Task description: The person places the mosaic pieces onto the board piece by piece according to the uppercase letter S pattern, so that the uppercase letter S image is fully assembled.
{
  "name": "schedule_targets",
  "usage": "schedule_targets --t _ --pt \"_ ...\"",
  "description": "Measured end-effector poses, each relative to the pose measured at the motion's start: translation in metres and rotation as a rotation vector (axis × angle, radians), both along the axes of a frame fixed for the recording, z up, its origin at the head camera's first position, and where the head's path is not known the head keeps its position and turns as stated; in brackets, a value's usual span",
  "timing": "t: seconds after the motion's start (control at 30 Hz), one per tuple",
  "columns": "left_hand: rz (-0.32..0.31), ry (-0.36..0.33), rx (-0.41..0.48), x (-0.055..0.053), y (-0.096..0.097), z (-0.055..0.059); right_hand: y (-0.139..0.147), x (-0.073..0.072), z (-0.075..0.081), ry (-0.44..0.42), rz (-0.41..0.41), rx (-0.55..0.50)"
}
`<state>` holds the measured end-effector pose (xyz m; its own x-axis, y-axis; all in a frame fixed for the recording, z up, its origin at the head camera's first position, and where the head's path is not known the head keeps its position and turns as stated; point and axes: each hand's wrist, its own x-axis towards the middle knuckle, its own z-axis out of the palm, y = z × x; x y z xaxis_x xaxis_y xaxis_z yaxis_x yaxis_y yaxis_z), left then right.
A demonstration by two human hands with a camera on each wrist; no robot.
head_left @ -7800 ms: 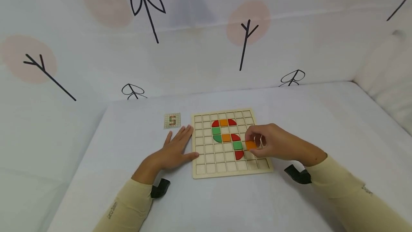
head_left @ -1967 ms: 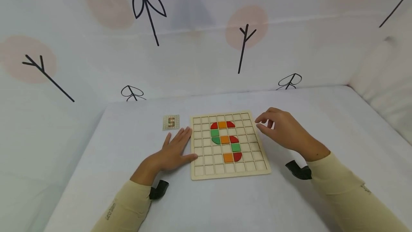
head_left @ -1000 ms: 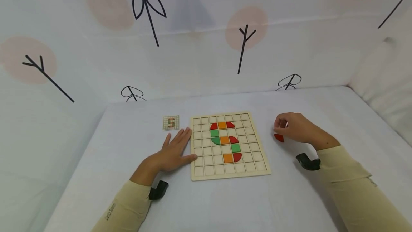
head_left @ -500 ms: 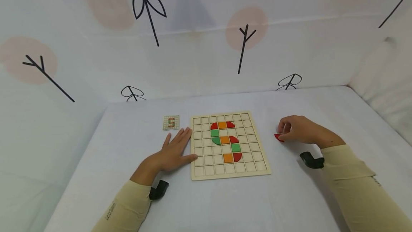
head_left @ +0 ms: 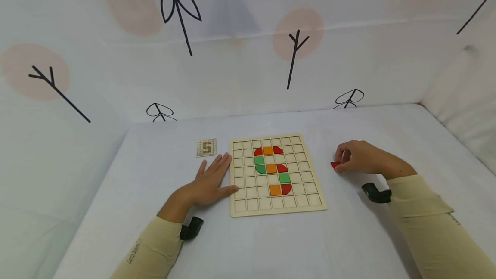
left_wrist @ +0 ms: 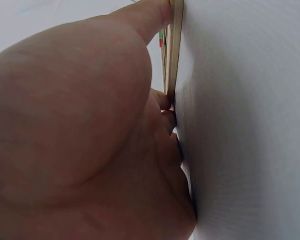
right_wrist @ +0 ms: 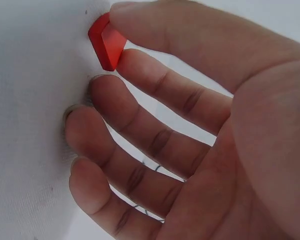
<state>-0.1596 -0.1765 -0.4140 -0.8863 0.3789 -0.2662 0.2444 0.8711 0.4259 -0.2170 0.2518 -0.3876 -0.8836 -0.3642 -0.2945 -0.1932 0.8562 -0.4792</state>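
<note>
My right hand [head_left: 358,157] pinches a red quarter-round tile [right_wrist: 108,42] between thumb and index finger, at the tablecloth right of the board. The tile stands tilted, and its other fingertips rest on the cloth. A pale wooden grid board [head_left: 248,206] lies mid-table, with red, orange and green tiles set in an S-like curve. Its lowest row of tiles has an orange square [head_left: 275,190] beside a red quarter-round [head_left: 286,189]. Flat on the cloth, my left hand [head_left: 209,184] has its fingers spread, with thumb and fingertips touching the board's left edge.
Behind my left hand lies a small pattern card [head_left: 206,147] printed with an S on a grid. White fabric [head_left: 240,76] with black plant drawings hangs behind the table. Dark straps [head_left: 191,228] sit at both wrists.
Earlier the right hand held the orange square over the board; that tile now sits in the lower row. The right hand has since moved right and pinched the red tile. The left hand stays put.
</note>
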Motion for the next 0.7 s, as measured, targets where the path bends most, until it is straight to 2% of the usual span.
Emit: schedule_targets --t 0.37,0.7 --pt "0.002 -0.006 0.004 0.001 0.001 0.002 -0.006 0.002 0.001 0.028 0.005 -0.003" --pt "0.003 -0.003 0.011 0.001 0.000 0.001 -0.015 0.007 0.005 0.018 0.021 -0.031"
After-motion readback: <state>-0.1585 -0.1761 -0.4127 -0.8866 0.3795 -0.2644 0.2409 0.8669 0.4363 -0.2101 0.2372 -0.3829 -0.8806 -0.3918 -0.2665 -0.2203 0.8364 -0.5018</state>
